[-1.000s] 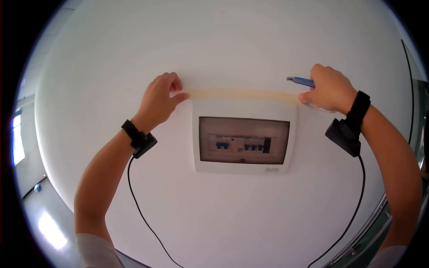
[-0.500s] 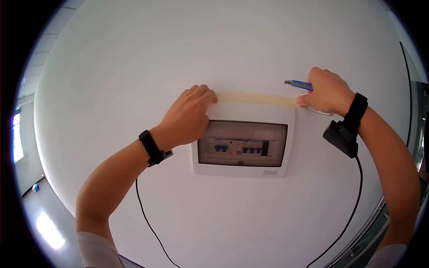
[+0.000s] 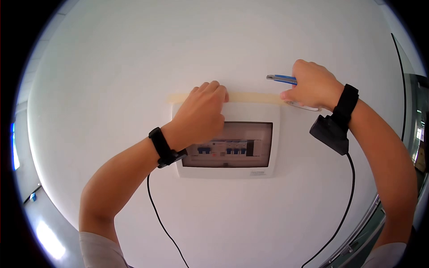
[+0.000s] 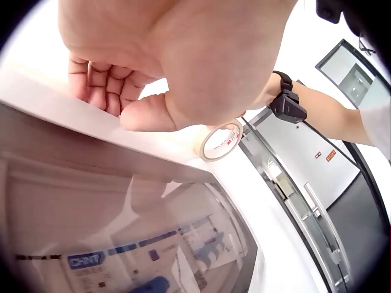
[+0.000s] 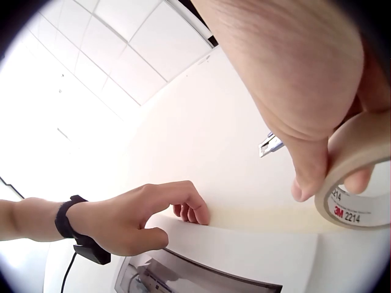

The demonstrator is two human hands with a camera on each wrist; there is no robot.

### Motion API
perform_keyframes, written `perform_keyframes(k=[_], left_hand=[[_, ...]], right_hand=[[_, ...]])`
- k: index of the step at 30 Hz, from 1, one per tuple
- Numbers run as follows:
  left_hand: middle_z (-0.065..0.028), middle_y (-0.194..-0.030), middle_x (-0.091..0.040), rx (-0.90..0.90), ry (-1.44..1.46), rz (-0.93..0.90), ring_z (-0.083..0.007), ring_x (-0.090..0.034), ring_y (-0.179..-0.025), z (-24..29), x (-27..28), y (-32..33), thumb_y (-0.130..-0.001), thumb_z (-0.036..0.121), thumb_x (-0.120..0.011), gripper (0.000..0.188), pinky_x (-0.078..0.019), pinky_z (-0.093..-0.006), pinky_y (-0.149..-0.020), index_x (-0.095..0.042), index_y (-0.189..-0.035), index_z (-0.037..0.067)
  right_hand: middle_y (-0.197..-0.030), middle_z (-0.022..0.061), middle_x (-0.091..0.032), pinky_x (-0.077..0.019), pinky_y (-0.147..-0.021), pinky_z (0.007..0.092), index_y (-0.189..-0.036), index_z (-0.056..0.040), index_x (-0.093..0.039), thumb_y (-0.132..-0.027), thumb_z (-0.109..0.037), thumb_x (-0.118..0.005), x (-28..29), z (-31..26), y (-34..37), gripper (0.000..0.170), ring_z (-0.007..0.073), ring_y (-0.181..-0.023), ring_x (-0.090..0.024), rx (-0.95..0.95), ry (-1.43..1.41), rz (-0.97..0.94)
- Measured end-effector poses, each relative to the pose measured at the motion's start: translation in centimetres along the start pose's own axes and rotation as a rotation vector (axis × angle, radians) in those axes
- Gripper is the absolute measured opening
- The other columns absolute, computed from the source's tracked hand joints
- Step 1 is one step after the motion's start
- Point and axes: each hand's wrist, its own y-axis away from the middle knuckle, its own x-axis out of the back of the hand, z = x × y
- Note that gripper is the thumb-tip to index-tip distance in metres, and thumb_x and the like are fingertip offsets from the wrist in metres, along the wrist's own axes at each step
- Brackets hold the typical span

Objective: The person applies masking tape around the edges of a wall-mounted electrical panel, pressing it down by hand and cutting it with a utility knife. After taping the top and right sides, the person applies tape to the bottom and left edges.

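A strip of masking tape (image 3: 254, 98) runs along the wall at the top edge of a white breaker box (image 3: 210, 172). My left hand (image 3: 201, 111) touches the strip with its bent fingertips, the thumb held lower over the box's top border. At the strip's right end, my right hand (image 3: 316, 82) grips the roll of masking tape (image 5: 360, 137), with the thumb close to where the tape leaves it. The same hand also holds a blue utility knife (image 3: 282, 79), its tip pointing left, away from the wall strip. The knife's rear is hidden in the palm.
Behind the box's tinted window (image 3: 250, 129) is a row of breakers (image 3: 236, 151). White wall (image 3: 134, 67) surrounds the box. Black cables hang from both wrist cameras. A glass door with a metal handle (image 4: 324, 223) stands off to the right.
My left hand has slid right along the tape from its left end to about the middle, passing in front of the box. The right hand keeps its hold at the right end.
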Motion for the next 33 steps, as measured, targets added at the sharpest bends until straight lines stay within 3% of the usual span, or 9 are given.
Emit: perform_keyframes(k=[8, 10, 20, 26, 28, 33], left_hand=[[-0.0155, -0.115, -0.062, -0.083, -0.026, 0.047, -0.0352, -0.055, -0.111, 1.9, -2.5, -1.7, -0.074, -0.007, -0.055, 0.039, -0.0437, -0.0436, -0.099, -0.061, -0.112, -0.001], [-0.0148, -0.113, -0.061, -0.086, -0.019, 0.062, -0.0345, -0.055, -0.110, 2.4, -3.2, -2.2, -0.073, -0.008, -0.054, 0.041, -0.0431, -0.0426, -0.098, -0.061, -0.112, -0.001], [-0.0146, -0.120, -0.060, -0.146, -0.086, 0.118, -0.0339, -0.054, -0.111, 4.9, -6.0, -2.6, -0.073, -0.006, -0.055, 0.049, -0.0427, -0.0440, -0.098, -0.062, -0.121, -0.001], [-0.0170, -0.139, -0.057, -0.309, -0.154, 0.226, -0.0349, -0.053, -0.127, 5.9, -7.7, -2.2, -0.091, 0.013, -0.063, 0.056, -0.0426, -0.0471, -0.109, -0.056, -0.144, -0.004], [-0.0166, -0.143, -0.056, -0.327, -0.156, 0.206, -0.0353, -0.052, -0.132, 5.8, -7.8, -2.1, -0.102, 0.032, -0.065, 0.063, -0.0419, -0.0487, -0.112, -0.051, -0.151, -0.004], [-0.0174, -0.157, -0.052, -0.338, -0.174, 0.161, -0.0364, -0.048, -0.145, 4.7, -7.7, -0.4, -0.108, 0.050, -0.060, 0.076, -0.0376, -0.0508, -0.122, -0.045, -0.159, -0.003]], right_hand=[[-0.099, 0.0254, -0.078, -0.0613, -0.084, 0.0464, -0.110, 0.0059, -0.070, -0.086, -0.038, -0.087, -0.4, 0.0, 0.0, 0.053, 0.0421, -0.093, -0.078, 0.034, 0.029, 0.044], [-0.082, 0.0216, -0.074, -0.0581, -0.074, 0.0445, -0.090, 0.0049, -0.065, -0.083, -0.040, -0.091, -0.9, 0.2, -0.4, 0.052, 0.0384, -0.078, -0.075, 0.067, 0.008, 0.090], [-0.063, 0.0145, -0.070, -0.0573, -0.068, 0.0416, -0.084, 0.0040, -0.067, -0.085, -0.034, -0.090, -1.1, 0.4, -0.4, 0.045, 0.0317, -0.064, -0.073, 0.087, -0.044, 0.076], [-0.063, 0.0138, -0.070, -0.0567, -0.065, 0.0405, -0.083, 0.0048, -0.067, -0.086, -0.033, -0.089, -1.2, 0.6, -0.6, 0.044, 0.0288, -0.060, -0.071, 0.109, -0.035, 0.028], [-0.062, 0.0134, -0.070, -0.0561, -0.064, 0.0385, -0.081, 0.0046, -0.066, -0.086, -0.032, -0.089, -1.8, 0.8, -0.4, 0.043, 0.0269, -0.059, -0.071, 0.147, -0.120, 0.159], [-0.060, 0.0122, -0.069, -0.0549, -0.062, 0.0368, -0.079, 0.0040, -0.066, -0.084, -0.029, -0.087, -1.3, 0.3, -0.1, 0.040, 0.0249, -0.056, -0.069, 0.141, -0.143, 0.080]])
